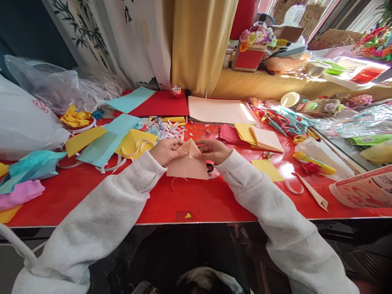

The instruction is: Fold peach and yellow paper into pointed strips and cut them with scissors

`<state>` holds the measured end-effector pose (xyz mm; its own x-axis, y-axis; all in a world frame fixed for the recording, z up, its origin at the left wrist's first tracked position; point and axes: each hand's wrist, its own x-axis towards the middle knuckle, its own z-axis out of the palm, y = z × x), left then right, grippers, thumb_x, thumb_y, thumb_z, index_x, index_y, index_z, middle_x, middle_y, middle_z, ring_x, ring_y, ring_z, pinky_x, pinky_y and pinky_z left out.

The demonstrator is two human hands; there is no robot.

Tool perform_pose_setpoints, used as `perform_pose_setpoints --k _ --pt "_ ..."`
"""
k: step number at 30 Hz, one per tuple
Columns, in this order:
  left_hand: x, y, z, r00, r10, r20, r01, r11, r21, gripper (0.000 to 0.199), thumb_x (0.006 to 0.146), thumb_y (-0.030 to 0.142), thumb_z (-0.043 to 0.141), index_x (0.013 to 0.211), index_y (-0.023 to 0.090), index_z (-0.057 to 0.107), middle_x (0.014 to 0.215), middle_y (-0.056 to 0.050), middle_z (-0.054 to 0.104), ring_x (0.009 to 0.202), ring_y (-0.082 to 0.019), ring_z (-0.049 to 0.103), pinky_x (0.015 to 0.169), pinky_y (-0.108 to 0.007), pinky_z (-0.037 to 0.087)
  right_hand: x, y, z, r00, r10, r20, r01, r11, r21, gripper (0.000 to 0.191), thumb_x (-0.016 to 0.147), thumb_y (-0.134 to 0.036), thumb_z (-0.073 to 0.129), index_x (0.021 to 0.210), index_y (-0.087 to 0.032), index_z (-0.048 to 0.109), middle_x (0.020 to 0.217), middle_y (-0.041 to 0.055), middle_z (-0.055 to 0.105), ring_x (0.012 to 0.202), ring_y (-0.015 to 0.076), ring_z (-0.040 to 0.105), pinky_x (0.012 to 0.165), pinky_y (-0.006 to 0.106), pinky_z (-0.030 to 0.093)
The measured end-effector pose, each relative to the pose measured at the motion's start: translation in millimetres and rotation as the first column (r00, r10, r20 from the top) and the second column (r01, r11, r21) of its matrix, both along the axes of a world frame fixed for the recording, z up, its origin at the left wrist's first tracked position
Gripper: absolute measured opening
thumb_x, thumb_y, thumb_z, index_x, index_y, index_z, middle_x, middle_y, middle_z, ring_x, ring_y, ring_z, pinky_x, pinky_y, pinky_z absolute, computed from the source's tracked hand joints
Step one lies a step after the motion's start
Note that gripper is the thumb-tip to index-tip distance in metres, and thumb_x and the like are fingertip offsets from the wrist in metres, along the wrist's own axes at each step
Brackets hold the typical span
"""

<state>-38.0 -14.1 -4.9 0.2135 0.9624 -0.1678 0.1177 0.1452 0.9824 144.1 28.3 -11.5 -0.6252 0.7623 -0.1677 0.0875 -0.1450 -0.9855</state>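
Observation:
A peach sheet of paper is between my hands, its far end folded to a point with creased flaps. My left hand pinches the left folded edge between thumb and fingers. On the other side, my right hand grips the right flap near the tip, thumb on top. The lower part of the sheet hangs flat just above the red table. Behind its right edge, a dark ring-shaped handle partly shows; the rest of that item is hidden. A thin curl of paper lies below the sheet.
Blue paper and yellow paper lie left among white shreds. Peach squares, a glue stick, a rolled paper cone and a pink tub are right. Scissors and peach sheets lie behind.

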Motion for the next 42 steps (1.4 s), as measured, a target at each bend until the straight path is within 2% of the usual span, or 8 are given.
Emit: perform_pose_setpoints --k 5,11,15,19,26,33,38,42 --pt "3.0 -1.8 6.5 1.0 0.022 -0.015 -0.022 1.0 0.004 0.045 0.05 0.037 0.074 0.086 0.013 0.063 0.074 -0.004 0.066 0.075 -0.02 0.061 0.068 -0.031 0.047 0.9 0.7 -2.4 1.0 -0.021 0.011 0.021 1.0 0.011 0.053 0.05 -0.019 0.074 0.101 -0.014 0.057 0.055 -0.005 0.059 0.052 0.0109 0.054 0.05 0.022 0.042" --pt "3.6 -2.9 8.3 0.984 0.117 -0.134 -0.094 0.981 0.169 0.039 0.056 0.046 0.069 0.078 0.013 0.065 0.073 -0.002 0.063 0.071 -0.016 0.056 0.064 -0.026 0.042 -2.7 -2.4 -4.3 0.999 0.025 -0.027 -0.024 0.999 0.023 0.047 0.05 -0.019 0.073 0.095 -0.015 0.057 0.052 -0.007 0.056 0.047 0.0086 0.05 0.047 0.02 0.038" --pt "4.8 -3.7 4.6 0.96 0.176 -0.219 -0.113 0.956 0.271 0.039 0.061 0.05 0.064 0.073 0.013 0.064 0.068 -0.002 0.06 0.065 -0.014 0.052 0.059 -0.025 0.038 -4.6 -7.9 -0.9 0.996 0.086 -0.001 -0.086 0.996 -0.019 0.035 0.051 -0.029 0.074 0.08 -0.016 0.059 0.061 -0.0039 0.059 0.054 0.0089 0.052 0.047 0.019 0.037" --pt "5.2 -4.4 1.5 0.941 0.206 -0.269 -0.103 0.931 0.351 0.038 0.067 0.051 0.059 0.073 0.014 0.064 0.068 -0.003 0.061 0.067 -0.015 0.052 0.06 -0.025 0.038 -6.0 -12.2 -1.0 0.99 0.067 0.126 -0.084 0.988 0.133 0.037 0.064 -0.048 0.063 0.055 -0.015 0.051 0.045 -0.0062 0.04 0.041 0.0038 0.034 0.04 0.019 0.022" --pt "5.2 -2.5 -1.1 0.95 0.187 -0.25 -0.089 0.93 0.356 0.033 0.068 0.046 0.06 0.073 0.014 0.064 0.071 -0.001 0.06 0.069 -0.013 0.05 0.061 -0.023 0.037 -5.2 -9.5 -2.6 0.983 0.082 0.167 -0.102 0.988 0.117 0.04 0.057 -0.049 0.068 0.055 -0.014 0.049 0.045 -0.0072 0.037 0.041 0.003 0.031 0.04 0.02 0.02" --pt "7.5 -3.5 -3.1 0.935 0.224 -0.276 -0.101 0.911 0.399 0.03 0.068 0.044 0.061 0.069 0.014 0.062 0.064 0.0 0.055 0.062 -0.011 0.046 0.056 -0.023 0.034 -2.9 -6.9 -3.6 0.953 0.255 0.161 -0.271 0.959 0.087 0.044 0.055 -0.049 0.07 0.072 -0.011 0.057 0.055 -0.0048 0.046 0.048 0.005 0.04 0.045 0.02 0.027" --pt "8.6 -3.8 -6.2 0.918 0.252 -0.306 -0.087 0.88 0.467 0.027 0.07 0.042 0.058 0.067 0.015 0.06 0.061 0.001 0.054 0.058 -0.01 0.043 0.054 -0.023 0.032 -3.9 -9.5 -3.8 0.968 0.168 0.185 -0.203 0.96 0.192 0.048 0.066 -0.057 0.059 0.052 -0.015 0.039 0.043 -0.0084 0.028 0.039 0.0013 0.024 0.039 0.02 0.016" --pt "9.9 -3.2 -8.2 0.942 0.212 -0.259 -0.081 0.895 0.439 0.027 0.07 0.042 0.058 0.068 0.015 0.06 0.063 0.001 0.054 0.059 -0.011 0.046 0.055 -0.023 0.035 -3.6 -9.1 -3.7 0.965 0.16 0.208 -0.209 0.948 0.238 0.049 0.064 -0.058 0.059 0.051 -0.015 0.041 0.042 -0.0083 0.028 0.039 0.0012 0.024 0.038 0.02 0.016"
